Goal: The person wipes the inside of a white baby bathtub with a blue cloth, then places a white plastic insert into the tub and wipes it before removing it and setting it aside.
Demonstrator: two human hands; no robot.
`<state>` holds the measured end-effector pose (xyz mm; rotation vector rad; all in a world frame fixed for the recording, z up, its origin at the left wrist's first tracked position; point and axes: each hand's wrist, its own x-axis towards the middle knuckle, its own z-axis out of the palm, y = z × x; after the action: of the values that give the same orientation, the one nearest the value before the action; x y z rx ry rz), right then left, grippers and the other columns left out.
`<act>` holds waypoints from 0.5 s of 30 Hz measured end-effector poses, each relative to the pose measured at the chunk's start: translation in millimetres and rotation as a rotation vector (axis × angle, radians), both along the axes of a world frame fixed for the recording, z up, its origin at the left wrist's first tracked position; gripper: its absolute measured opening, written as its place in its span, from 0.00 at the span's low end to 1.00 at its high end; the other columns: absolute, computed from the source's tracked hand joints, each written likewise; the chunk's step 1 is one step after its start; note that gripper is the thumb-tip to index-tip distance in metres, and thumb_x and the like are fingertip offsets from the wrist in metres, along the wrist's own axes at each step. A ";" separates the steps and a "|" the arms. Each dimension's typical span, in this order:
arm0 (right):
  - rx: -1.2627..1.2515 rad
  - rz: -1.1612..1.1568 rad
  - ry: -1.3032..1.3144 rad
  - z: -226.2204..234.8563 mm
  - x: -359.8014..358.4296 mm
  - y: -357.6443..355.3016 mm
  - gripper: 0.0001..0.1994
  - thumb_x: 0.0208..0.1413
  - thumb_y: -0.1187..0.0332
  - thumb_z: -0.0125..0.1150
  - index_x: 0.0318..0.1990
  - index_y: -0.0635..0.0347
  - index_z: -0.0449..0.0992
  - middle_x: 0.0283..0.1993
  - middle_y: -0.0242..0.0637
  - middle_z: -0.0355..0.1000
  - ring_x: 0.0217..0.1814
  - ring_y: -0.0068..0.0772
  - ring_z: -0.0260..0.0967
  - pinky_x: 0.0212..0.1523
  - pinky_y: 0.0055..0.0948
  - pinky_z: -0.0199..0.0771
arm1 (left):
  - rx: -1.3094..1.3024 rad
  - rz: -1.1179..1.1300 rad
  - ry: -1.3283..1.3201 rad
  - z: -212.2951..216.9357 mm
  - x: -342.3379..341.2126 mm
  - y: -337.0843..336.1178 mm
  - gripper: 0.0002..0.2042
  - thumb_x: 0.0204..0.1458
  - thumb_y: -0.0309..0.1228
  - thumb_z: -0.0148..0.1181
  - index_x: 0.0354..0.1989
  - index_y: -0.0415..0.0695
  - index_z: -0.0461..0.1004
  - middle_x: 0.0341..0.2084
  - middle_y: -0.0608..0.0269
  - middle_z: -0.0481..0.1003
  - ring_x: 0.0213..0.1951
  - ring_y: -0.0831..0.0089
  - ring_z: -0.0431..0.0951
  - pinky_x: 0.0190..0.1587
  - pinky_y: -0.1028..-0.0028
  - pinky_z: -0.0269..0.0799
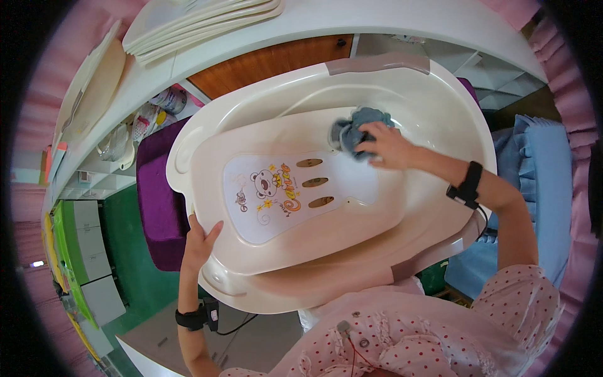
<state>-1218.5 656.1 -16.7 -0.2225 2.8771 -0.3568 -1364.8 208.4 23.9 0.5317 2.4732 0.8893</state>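
A large cream baby bathtub [443, 119] stands in front of me. Inside it, at a slant, is a cream bath board [276, 254] with a white middle bearing a cartoon bear and three oval slots. My left hand [202, 242] grips the board's left end, thumb on top; its other fingers are partly hidden by the edge. Over the board's far right part, my right hand [391, 147] presses a crumpled grey-blue cloth [364, 119], slightly blurred. Its fingers are bent into the cloth.
Behind the tub curves a white counter [314, 28] with a stack of cream boards [201, 28]. A purple padded stool [157, 201] shows beneath the tub's left end. Blue fabric [540, 188] lies at the right, and white-and-green cabinets [91, 251] stand far left.
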 end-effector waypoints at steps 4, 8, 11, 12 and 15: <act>0.077 -0.050 -0.190 -29.6 -5.4 -18.6 0.36 0.40 0.58 0.62 0.59 0.31 0.52 0.66 0.41 0.29 0.64 0.66 0.27 0.50 0.69 0.48 | 0.056 0.008 -0.003 -4.4 0.9 -4.6 0.24 0.48 0.33 0.56 0.45 0.29 0.53 0.30 0.46 0.72 0.28 0.70 0.73 0.31 0.76 0.68; 0.129 -0.155 -0.098 -57.7 -22.1 -17.8 0.34 0.37 0.62 0.64 0.56 0.34 0.57 0.66 0.43 0.25 0.63 0.70 0.24 0.50 0.72 0.46 | 0.018 0.005 0.048 -2.9 1.3 -4.9 0.25 0.48 0.35 0.56 0.45 0.29 0.54 0.27 0.48 0.72 0.24 0.69 0.72 0.29 0.76 0.68; 0.037 -0.214 -0.076 -83.2 -10.1 -26.3 0.29 0.37 0.68 0.62 0.52 0.39 0.63 0.66 0.43 0.25 0.63 0.71 0.22 0.50 0.72 0.44 | 0.017 -0.006 0.099 -5.9 6.9 -2.4 0.24 0.49 0.36 0.56 0.44 0.29 0.55 0.25 0.49 0.72 0.21 0.70 0.70 0.26 0.76 0.67; 0.006 -0.219 -0.067 -88.8 -5.3 -27.6 0.26 0.38 0.72 0.60 0.50 0.42 0.65 0.66 0.43 0.24 0.63 0.71 0.22 0.51 0.73 0.43 | 0.057 -0.011 0.167 -7.1 5.2 -0.5 0.24 0.49 0.37 0.56 0.43 0.29 0.55 0.24 0.50 0.72 0.19 0.71 0.69 0.25 0.76 0.66; -0.078 -0.132 -0.194 -75.4 19.0 -34.2 0.20 0.41 0.74 0.54 0.46 0.46 0.67 0.66 0.44 0.26 0.64 0.71 0.20 0.52 0.73 0.39 | 0.017 0.020 0.052 -5.4 0.3 -2.6 0.23 0.49 0.37 0.56 0.42 0.29 0.55 0.22 0.50 0.72 0.17 0.73 0.66 0.22 0.75 0.64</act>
<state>-1199.5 621.9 -92.2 -0.0098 2.6954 -0.4874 -1364.4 205.8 18.5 0.5435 2.5244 0.9162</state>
